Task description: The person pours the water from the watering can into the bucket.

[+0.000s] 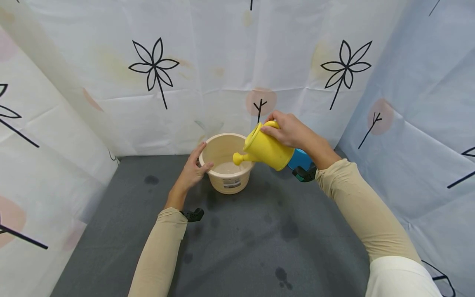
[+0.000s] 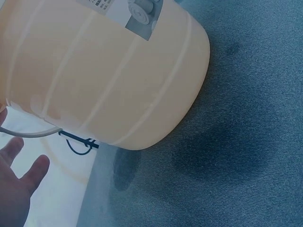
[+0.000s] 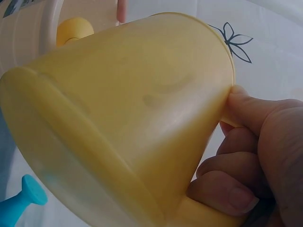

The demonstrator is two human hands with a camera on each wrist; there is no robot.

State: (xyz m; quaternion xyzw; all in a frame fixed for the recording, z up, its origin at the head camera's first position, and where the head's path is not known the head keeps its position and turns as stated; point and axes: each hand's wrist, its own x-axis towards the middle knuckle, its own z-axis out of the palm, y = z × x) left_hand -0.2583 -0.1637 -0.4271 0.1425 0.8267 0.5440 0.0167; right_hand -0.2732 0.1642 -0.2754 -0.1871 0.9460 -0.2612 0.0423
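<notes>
My right hand (image 1: 291,130) grips the handle of a yellow watering can (image 1: 269,150), with the thumb up by its rim. The can is tilted, and its spout head reaches over the opening of a cream plastic bucket (image 1: 219,181). In the right wrist view the curled fingers (image 3: 227,163) wrap the handle beside the can's body. At the bucket's left side is my left hand (image 1: 191,171), fingers spread and fairly straight, with fingertips right at the rim. The left wrist view shows the bucket's ribbed wall, a printed label (image 2: 142,16) and part of a curved handle.
Behind the yellow can stands a blue watering can (image 1: 301,159), its spout visible in the right wrist view. The dark grey cloth surface (image 1: 237,247) carries several damp-looking spots. White patterned sheets (image 1: 222,62) hang at the back and both sides.
</notes>
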